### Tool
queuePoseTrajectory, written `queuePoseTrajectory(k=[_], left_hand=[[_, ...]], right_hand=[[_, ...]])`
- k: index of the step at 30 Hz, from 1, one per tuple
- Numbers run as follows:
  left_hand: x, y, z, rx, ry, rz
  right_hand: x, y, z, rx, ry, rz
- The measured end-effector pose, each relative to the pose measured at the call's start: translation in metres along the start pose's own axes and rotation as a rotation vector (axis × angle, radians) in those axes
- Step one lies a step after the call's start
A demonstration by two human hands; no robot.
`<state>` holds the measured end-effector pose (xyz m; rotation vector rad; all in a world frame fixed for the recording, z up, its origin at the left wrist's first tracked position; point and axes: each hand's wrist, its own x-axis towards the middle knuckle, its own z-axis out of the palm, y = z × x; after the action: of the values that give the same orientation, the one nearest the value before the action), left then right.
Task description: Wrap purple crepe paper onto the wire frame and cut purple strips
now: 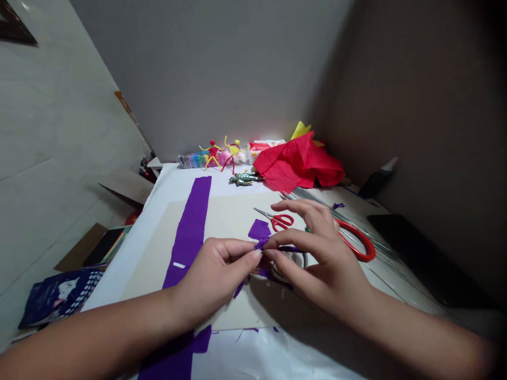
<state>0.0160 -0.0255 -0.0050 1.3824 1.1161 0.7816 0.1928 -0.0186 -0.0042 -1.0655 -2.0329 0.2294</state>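
Note:
My left hand point(216, 274) and my right hand point(317, 253) meet above a beige board point(229, 214), both pinching a small piece of purple crepe paper point(262, 244) between thumb and fingertips. A thin purple-wrapped strand runs from the pinch under my right fingers. A loose purple square point(259, 229) lies just behind the pinch. A long purple paper strip point(192, 227) stretches down the board to the left of my left hand. Small red-handled scissors point(279, 219) lie right behind my right hand.
Crumpled red and yellow paper point(299, 161) sits at the back right. Thin metal wires point(356, 227) and a red-handled tool point(358, 243) lie right of my hand. Pipe-cleaner figures point(222, 153) and packets stand at the back. A dark book point(55, 295) lies at the left.

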Motion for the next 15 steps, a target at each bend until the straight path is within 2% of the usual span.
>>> queuePoseTrajectory(k=[5, 15], left_hand=[[0.0002, 0.0030, 0.0023, 0.009, -0.009, 0.010], [0.0026, 0.0024, 0.0061, 0.008, -0.021, 0.021]], right_hand=[[-0.0018, 0.0007, 0.0000, -0.205, 0.058, -0.129], [-0.0029, 0.0002, 0.0009, -0.236, 0.069, -0.132]])
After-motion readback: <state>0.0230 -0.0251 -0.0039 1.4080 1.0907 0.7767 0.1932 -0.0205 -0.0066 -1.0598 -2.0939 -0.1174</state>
